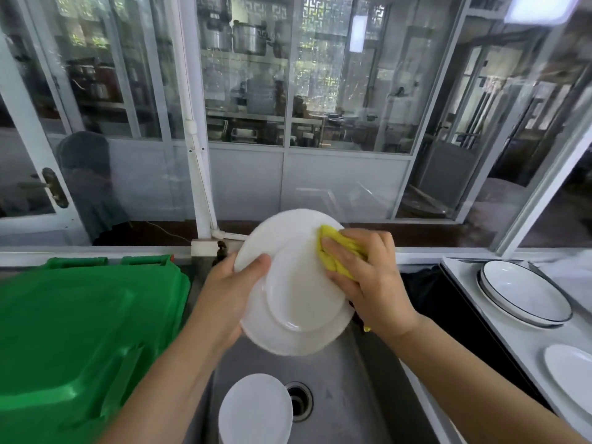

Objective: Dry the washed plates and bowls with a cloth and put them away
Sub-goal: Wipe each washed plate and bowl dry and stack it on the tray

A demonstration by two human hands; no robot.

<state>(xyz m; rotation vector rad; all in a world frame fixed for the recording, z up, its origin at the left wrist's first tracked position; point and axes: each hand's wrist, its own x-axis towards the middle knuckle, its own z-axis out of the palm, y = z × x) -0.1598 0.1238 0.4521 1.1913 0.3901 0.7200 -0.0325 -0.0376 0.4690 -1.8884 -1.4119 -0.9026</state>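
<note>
I note a glazed partition (246, 91) in white frames across twelve o'clock, with metal pots (248, 38) on shelving behind it. A door handle (54, 187) sits at nine o'clock. A green bin lid (80, 331) fills eight o'clock. A steel sink (336, 379) lies at six o'clock, a white counter (474, 315) at three o'clock.

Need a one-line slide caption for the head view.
Left hand holds a white plate over the sink while the right hand wipes it with a yellow cloth.
</note>
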